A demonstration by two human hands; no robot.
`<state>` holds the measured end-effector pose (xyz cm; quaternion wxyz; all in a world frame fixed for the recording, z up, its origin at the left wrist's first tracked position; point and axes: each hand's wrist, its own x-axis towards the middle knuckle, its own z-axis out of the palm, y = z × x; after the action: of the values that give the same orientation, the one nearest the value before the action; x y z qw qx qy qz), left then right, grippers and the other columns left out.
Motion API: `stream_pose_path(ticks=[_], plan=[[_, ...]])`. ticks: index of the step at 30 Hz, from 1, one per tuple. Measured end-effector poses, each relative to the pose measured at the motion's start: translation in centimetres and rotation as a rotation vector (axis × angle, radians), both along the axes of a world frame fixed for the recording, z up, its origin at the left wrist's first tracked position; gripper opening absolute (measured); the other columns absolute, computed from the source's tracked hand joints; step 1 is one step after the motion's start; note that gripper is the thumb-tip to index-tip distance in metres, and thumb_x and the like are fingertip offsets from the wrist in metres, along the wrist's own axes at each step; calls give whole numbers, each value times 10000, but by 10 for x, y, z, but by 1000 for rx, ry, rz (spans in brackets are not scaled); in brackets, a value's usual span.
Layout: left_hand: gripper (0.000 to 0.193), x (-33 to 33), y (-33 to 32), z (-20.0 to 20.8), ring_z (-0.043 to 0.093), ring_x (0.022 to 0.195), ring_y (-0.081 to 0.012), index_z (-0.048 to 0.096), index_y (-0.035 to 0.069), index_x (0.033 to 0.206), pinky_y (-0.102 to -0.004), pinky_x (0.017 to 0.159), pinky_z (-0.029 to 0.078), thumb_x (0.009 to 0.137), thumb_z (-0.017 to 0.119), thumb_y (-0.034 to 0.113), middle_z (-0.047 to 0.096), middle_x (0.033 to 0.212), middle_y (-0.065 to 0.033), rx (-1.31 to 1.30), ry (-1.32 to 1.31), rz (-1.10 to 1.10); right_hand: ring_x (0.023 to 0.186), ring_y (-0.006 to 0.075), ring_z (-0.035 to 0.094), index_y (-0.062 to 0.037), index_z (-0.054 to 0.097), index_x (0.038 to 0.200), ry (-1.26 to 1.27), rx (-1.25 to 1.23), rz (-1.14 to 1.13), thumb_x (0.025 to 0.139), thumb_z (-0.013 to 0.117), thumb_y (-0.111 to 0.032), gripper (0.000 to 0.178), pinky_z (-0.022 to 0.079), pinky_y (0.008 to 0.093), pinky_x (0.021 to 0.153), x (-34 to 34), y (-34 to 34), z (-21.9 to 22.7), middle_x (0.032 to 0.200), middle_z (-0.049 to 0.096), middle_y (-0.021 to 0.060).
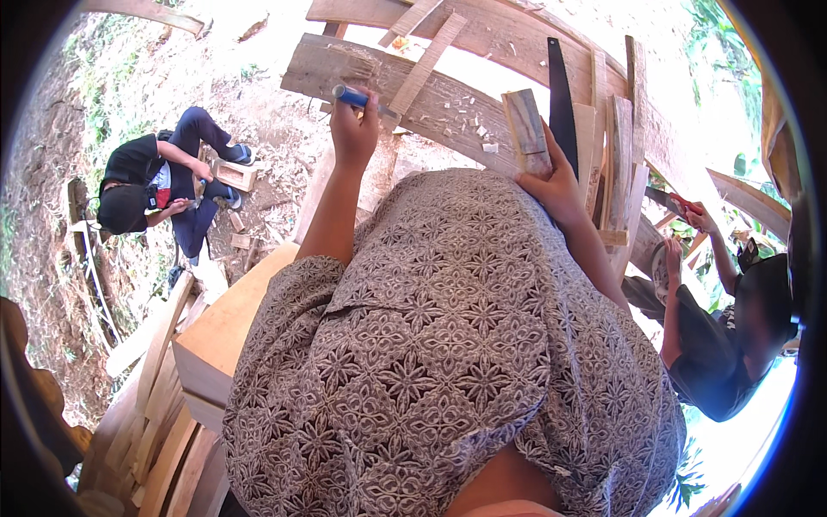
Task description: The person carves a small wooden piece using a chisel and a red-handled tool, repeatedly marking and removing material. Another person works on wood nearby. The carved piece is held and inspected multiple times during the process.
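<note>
My left hand [353, 133] is closed around a chisel with a blue handle [350, 96]. Its narrow metal blade points right, over the rough plank [444, 108] in front of me. On the right, my right hand [556, 185] grips a short, flat wooden block [525, 129] by its lower end, with the thumb on the near side. The block is held tilted, its upper end leaning left, and the chisel is apart from it. Small pale wood chips [490, 147] are scattered on the plank between my hands.
A dark handsaw blade [562, 103] stands just right of the block, beside several wooden strips [617, 164]. At left a person [142, 181] sits near a small wooden box [234, 175]. Another person [732, 319] at right holds a red-handled tool [687, 205]. Boards [168, 431] lie lower left.
</note>
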<state>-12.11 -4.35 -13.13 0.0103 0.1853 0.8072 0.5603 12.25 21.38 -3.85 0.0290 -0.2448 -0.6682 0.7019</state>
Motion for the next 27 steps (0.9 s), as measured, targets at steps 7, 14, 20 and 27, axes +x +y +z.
stream_pose_path(ticks=[7, 14, 20, 27], plan=[[166, 9, 10, 5, 692, 872, -200, 607, 32, 1044, -330, 782, 554, 976, 705, 147, 688, 955, -98, 14, 19, 38, 1387, 216, 477, -78, 239, 1646, -50, -41, 8, 794, 708, 74, 985, 409, 339, 1127, 8, 6, 24, 1590, 412, 175], [170, 16, 13, 10, 678, 848, -213, 606, 31, 1038, -342, 762, 554, 966, 714, 140, 685, 965, -101, 56, 3, 47, 1397, 215, 467, -73, 244, 1645, -17, -45, 31, 801, 716, 70, 977, 395, 343, 1140, 11, 12, 20, 1589, 413, 171], [163, 17, 17, 15, 706, 907, -205, 611, 26, 1079, -314, 729, 565, 998, 669, 155, 697, 985, -101, -45, 182, 1, 1379, 205, 475, -46, 267, 1633, -9, 72, 74, 793, 721, 53, 960, 408, 332, 1119, 2, 10, 20, 1561, 441, 175], [155, 25, 29, 13, 679, 912, -332, 611, 22, 1040, -424, 802, 545, 944, 709, 92, 687, 1008, -142, -10, 150, -11, 1174, 232, 626, -127, 456, 1553, 332, 749, 221, 758, 751, -71, 850, 518, 334, 995, -88, 2, 115, 1327, 617, 140]])
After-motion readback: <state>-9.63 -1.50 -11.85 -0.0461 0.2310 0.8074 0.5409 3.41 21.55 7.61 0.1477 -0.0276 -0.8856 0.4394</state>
